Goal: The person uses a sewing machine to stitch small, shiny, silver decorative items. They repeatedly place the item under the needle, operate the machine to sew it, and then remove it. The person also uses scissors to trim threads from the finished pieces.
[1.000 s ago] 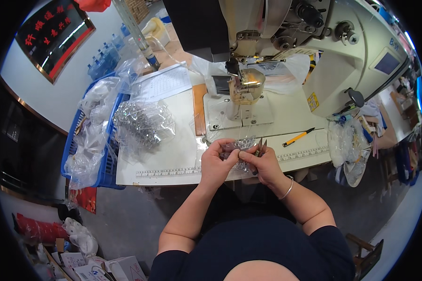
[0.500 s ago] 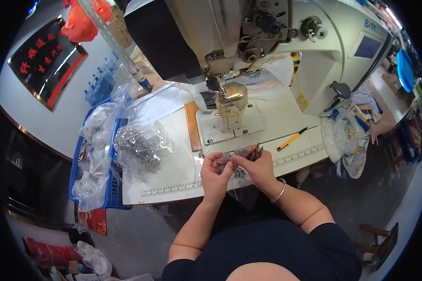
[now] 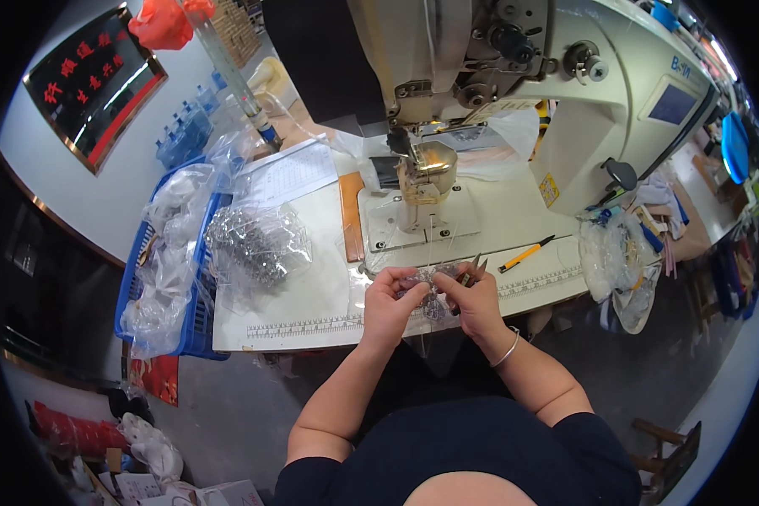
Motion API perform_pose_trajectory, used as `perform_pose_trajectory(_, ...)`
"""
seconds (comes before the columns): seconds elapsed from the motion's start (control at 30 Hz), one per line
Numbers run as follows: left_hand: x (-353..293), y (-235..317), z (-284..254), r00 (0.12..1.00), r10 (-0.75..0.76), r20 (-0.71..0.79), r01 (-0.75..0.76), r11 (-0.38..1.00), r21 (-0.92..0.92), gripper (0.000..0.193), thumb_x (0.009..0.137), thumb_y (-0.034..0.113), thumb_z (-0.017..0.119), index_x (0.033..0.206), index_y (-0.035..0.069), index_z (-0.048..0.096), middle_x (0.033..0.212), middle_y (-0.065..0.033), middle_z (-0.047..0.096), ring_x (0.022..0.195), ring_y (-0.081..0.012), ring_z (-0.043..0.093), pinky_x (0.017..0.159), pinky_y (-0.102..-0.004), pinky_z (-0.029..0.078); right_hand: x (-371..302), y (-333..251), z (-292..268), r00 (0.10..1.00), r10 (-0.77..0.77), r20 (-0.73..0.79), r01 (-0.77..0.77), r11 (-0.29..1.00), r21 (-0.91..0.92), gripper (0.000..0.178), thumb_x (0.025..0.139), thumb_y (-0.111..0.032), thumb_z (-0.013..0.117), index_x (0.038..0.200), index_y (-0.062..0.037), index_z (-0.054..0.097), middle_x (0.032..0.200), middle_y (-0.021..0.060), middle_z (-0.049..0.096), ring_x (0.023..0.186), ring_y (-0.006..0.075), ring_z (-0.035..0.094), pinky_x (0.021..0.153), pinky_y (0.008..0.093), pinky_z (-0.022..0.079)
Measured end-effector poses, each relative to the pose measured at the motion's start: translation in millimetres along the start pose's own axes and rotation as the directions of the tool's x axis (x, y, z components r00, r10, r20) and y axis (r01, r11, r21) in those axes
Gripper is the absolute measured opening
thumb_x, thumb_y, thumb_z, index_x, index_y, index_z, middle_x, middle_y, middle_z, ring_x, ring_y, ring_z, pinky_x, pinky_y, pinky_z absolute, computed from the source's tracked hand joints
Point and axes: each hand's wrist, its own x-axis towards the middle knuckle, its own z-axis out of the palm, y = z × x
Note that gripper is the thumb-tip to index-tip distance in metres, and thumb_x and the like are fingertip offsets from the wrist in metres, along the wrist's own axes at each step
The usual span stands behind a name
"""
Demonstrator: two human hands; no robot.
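Note:
At the table's front edge, my left hand [image 3: 390, 305] is closed, its thumb and fingers pinching a clear, glinting piece with small dark and silvery bits [image 3: 431, 305]. My right hand [image 3: 476, 309] pinches the same piece from the other side. A pair of thread snips [image 3: 472, 268] is also tucked in the right hand, its points sticking up past the fingers. Just beyond both hands stands the sewing machine's needle area [image 3: 426, 181], with thin threads running down toward the piece. Fingers cover much of the piece, so its exact kind is unclear.
A heap of similar clear, silvery pieces [image 3: 261, 240] lies on the table's left. Beside it stands a blue basket [image 3: 198, 325] with plastic bags. A yellow cutter [image 3: 527, 253] lies to the right, near a ruler strip [image 3: 541, 281]. Farther right is a clear bag [image 3: 611, 253].
The view has shifted slightly. My hands still grip the piece and have moved a little apart, showing more of it between them. The snips stay in my right hand.

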Motion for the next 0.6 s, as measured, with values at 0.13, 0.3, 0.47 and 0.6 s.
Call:
perform_pose_trajectory(0.13, 3.7, 0.8, -7.0, 1.000, -0.006, 0.020, 0.006, 1.000, -0.001, 0.028, 0.076, -0.001, 0.064, 0.101, -0.002, 0.051, 0.083, -0.0047, 0.059, 0.072, -0.0078, 0.055, 0.065, -0.0200, 0.046, 1.5, 0.1, -7.7, 0.989, 0.148, -0.013, -0.148, 0.989, 0.013, 0.020, 0.074, -0.008, 0.072, 0.083, -0.0017, 0.056, 0.071, 0.0041, 0.058, 0.051, 0.0058, 0.046, 0.044, 0.0183, 0.035)
perform_pose_trajectory(0.3, 5.2, 16.0, -19.8, 0.996, -0.020, 0.081, 0.011, 0.993, 0.116, 0.028, 0.076, 0.001, 0.066, 0.100, -0.001, 0.052, 0.081, -0.0037, 0.058, 0.071, -0.0068, 0.054, 0.064, -0.0191, 0.045, 3.5, -11.7, -28.3, 0.723, -0.690, -0.010, 0.564, 0.598, -0.569, 0.025, 0.071, -0.011, 0.074, 0.091, -0.0059, 0.059, 0.097, 0.0093, 0.057, 0.079, 0.0130, 0.054, 0.056, 0.0220, 0.044)
perform_pose_trajectory(0.47, 4.2, 26.6, -14.8, 0.978, -0.049, 0.205, 0.000, 0.972, 0.237, 0.029, 0.075, 0.002, 0.066, 0.101, 0.000, 0.053, 0.078, -0.0029, 0.057, 0.071, -0.0062, 0.053, 0.063, -0.0182, 0.044, 18.1, -74.5, -4.9, 0.518, -0.464, 0.719, 0.794, -0.051, -0.605, 0.025, 0.064, -0.014, 0.075, 0.086, -0.0132, 0.065, 0.094, 0.0048, 0.059, 0.091, 0.0224, 0.055, 0.072, 0.0303, 0.050)
perform_pose_trajectory(0.6, 7.5, 30.3, -14.9, 0.964, -0.081, 0.253, 0.001, 0.954, 0.300, 0.032, 0.076, 0.003, 0.064, 0.106, 0.000, 0.053, 0.079, -0.0018, 0.057, 0.070, -0.0060, 0.052, 0.063, -0.0196, 0.043, 23.6, -66.5, -10.0, 0.684, -0.290, 0.669, 0.728, 0.208, -0.653, 0.018, 0.061, -0.016, 0.076, 0.075, -0.0167, 0.066, 0.074, -0.0014, 0.059, 0.086, 0.0204, 0.055, 0.068, 0.0311, 0.049)
